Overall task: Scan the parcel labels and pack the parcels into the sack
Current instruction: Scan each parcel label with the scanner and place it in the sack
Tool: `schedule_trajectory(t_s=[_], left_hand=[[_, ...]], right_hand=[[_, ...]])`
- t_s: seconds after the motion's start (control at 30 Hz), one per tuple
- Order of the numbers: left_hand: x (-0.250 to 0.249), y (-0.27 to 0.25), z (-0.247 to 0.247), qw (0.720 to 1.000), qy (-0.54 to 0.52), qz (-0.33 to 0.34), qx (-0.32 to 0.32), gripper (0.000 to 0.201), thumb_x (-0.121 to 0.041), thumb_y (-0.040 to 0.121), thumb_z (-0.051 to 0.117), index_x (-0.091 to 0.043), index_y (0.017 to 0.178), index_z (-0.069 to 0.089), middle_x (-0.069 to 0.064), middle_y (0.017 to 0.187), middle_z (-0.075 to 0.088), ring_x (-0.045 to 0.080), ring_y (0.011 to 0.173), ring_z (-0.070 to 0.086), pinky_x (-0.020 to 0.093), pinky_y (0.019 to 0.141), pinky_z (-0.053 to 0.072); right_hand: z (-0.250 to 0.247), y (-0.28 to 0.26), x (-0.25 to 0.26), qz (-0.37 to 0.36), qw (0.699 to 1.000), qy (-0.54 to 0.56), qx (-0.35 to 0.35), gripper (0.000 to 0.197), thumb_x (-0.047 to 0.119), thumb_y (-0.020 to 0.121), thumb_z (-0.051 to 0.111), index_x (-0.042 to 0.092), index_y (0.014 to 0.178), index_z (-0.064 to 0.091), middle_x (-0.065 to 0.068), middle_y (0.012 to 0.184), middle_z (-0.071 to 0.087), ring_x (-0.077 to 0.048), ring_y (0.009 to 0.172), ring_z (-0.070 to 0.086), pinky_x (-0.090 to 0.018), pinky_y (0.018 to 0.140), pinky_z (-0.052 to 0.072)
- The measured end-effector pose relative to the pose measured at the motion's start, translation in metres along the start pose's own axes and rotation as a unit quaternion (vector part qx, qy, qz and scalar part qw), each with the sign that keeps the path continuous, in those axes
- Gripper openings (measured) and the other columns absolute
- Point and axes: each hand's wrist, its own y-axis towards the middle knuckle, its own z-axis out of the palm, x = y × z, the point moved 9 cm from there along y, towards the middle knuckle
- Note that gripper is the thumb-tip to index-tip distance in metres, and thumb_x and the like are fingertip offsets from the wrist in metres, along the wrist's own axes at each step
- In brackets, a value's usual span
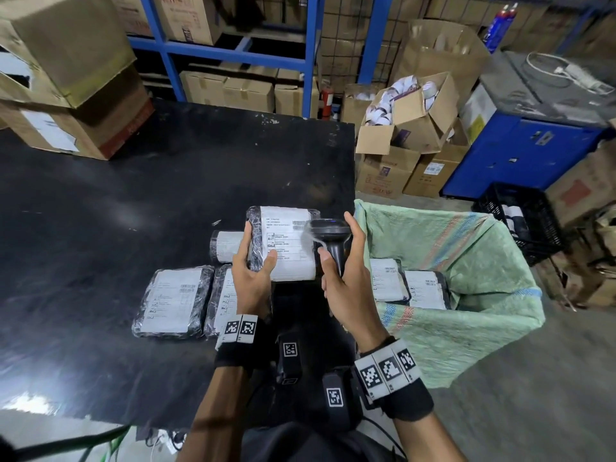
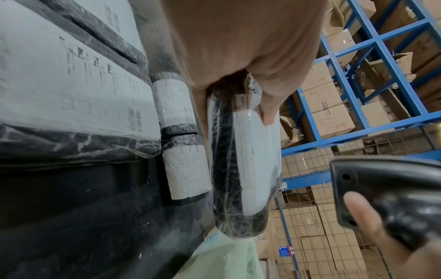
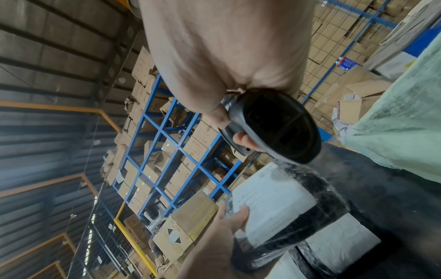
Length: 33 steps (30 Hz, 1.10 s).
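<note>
My left hand [image 1: 255,261] grips a black film-wrapped parcel [image 1: 286,243] with a white label, held above the black table [image 1: 133,201]; the thumb lies on the label. In the left wrist view the held parcel [image 2: 243,169] shows edge-on. My right hand [image 1: 343,261] holds a black barcode scanner [image 1: 330,235] by its handle, its head over the label's right edge. The scanner [image 3: 274,126] hangs just above the parcel [image 3: 281,207] in the right wrist view. To the right stands an open green woven sack [image 1: 466,261] with two labelled parcels [image 1: 410,285] inside.
More wrapped parcels lie on the table: one [image 1: 173,301] at the left, one [image 1: 221,298] under my left wrist, a smaller one [image 1: 226,245] behind. Cardboard boxes [image 1: 66,78] crowd the table's far left. Blue racking [image 1: 233,51], open cartons [image 1: 410,128] and a black crate [image 1: 520,218] surround the sack.
</note>
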Motion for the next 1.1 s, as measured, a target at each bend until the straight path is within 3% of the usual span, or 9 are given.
schedule_trajectory(t_s=[0.1, 0.3, 0.47, 0.6, 0.7, 0.77, 0.87, 1.03, 1.1], left_hand=[[0.003, -0.002, -0.018, 1.000, -0.013, -0.003, -0.019, 0.075, -0.012, 0.087, 0.073, -0.025, 0.156, 0.045, 0.003, 0.154, 0.055, 0.021, 0.141, 0.054, 0.054, 0.116, 0.045], [0.014, -0.008, -0.055, 0.999, -0.012, -0.013, -0.052, 0.072, -0.020, 0.086, 0.079, -0.036, 0.150, 0.050, 0.002, 0.158, 0.050, 0.022, 0.146, 0.049, 0.052, 0.119, 0.042], [0.017, -0.016, -0.073, 0.997, -0.010, -0.022, -0.078, 0.073, 0.004, 0.094, 0.069, -0.017, 0.158, 0.039, 0.002, 0.153, 0.054, 0.016, 0.140, 0.054, 0.031, 0.114, 0.046], [0.021, -0.018, -0.085, 0.996, 0.010, -0.030, -0.083, 0.073, -0.002, 0.094, 0.072, -0.021, 0.157, 0.041, -0.001, 0.155, 0.053, 0.014, 0.142, 0.052, 0.042, 0.118, 0.045], [0.019, -0.017, -0.085, 0.996, 0.013, -0.029, -0.086, 0.074, -0.004, 0.094, 0.073, -0.021, 0.158, 0.040, -0.004, 0.155, 0.053, 0.013, 0.143, 0.052, 0.043, 0.120, 0.043], [0.019, -0.014, -0.085, 0.996, 0.007, -0.030, -0.084, 0.074, -0.005, 0.094, 0.073, -0.022, 0.158, 0.041, -0.009, 0.153, 0.054, 0.011, 0.142, 0.052, 0.043, 0.120, 0.043], [0.019, -0.010, -0.081, 0.996, 0.001, -0.037, -0.076, 0.075, -0.006, 0.093, 0.074, -0.024, 0.158, 0.040, -0.013, 0.150, 0.055, 0.008, 0.140, 0.053, 0.041, 0.118, 0.045], [0.027, -0.004, -0.076, 0.996, -0.013, -0.054, -0.067, 0.076, -0.004, 0.092, 0.074, -0.024, 0.158, 0.041, -0.011, 0.148, 0.059, 0.010, 0.138, 0.056, 0.041, 0.116, 0.047], [0.030, -0.004, -0.071, 0.996, -0.025, -0.059, -0.055, 0.076, -0.007, 0.092, 0.076, -0.028, 0.156, 0.042, -0.001, 0.154, 0.055, 0.019, 0.141, 0.054, 0.043, 0.114, 0.048]], right_hand=[[0.003, -0.004, -0.025, 0.023, 1.000, -0.019, 0.008, 0.061, 0.034, 0.102, 0.047, 0.053, 0.148, 0.012, 0.001, 0.098, 0.052, -0.005, 0.061, 0.058, -0.037, 0.070, 0.053], [0.018, -0.026, -0.095, 0.116, 0.992, -0.046, 0.021, 0.064, 0.046, 0.094, 0.044, 0.059, 0.146, 0.009, 0.001, 0.112, 0.043, -0.018, 0.089, 0.049, -0.062, 0.091, 0.051], [0.034, -0.047, -0.138, 0.177, 0.982, -0.061, 0.035, 0.065, 0.038, 0.094, 0.047, 0.057, 0.145, 0.012, 0.014, 0.155, 0.028, -0.023, 0.089, 0.055, -0.060, 0.087, 0.054], [0.048, -0.057, -0.181, 0.226, 0.967, -0.106, 0.057, 0.069, 0.057, 0.083, 0.040, 0.070, 0.139, 0.003, 0.003, 0.146, 0.048, -0.040, 0.096, 0.070, -0.057, 0.080, 0.057], [0.056, -0.057, -0.198, 0.248, 0.960, -0.113, 0.066, 0.069, 0.053, 0.088, 0.043, 0.071, 0.139, 0.001, 0.011, 0.153, 0.038, -0.035, 0.097, 0.072, -0.056, 0.076, 0.058], [0.063, -0.050, -0.194, 0.239, 0.965, -0.091, 0.060, 0.072, 0.041, 0.093, 0.049, 0.061, 0.146, 0.004, 0.010, 0.157, 0.029, -0.031, 0.114, 0.065, -0.054, 0.089, 0.056], [0.065, -0.040, -0.198, 0.219, 0.973, -0.070, 0.029, 0.070, 0.014, 0.098, 0.051, 0.026, 0.155, 0.013, 0.002, 0.161, 0.022, -0.021, 0.143, 0.036, -0.031, 0.114, 0.033], [0.075, -0.047, -0.248, 0.209, 0.976, -0.026, 0.047, 0.077, 0.063, 0.090, 0.048, 0.035, 0.153, 0.015, 0.028, 0.154, 0.021, -0.023, 0.135, 0.047, -0.054, 0.104, 0.046], [0.070, -0.044, -0.239, 0.209, 0.977, -0.023, 0.041, 0.090, 0.076, 0.082, 0.046, 0.031, 0.154, 0.015, 0.022, 0.155, 0.023, -0.026, 0.134, 0.047, -0.051, 0.111, 0.041]])
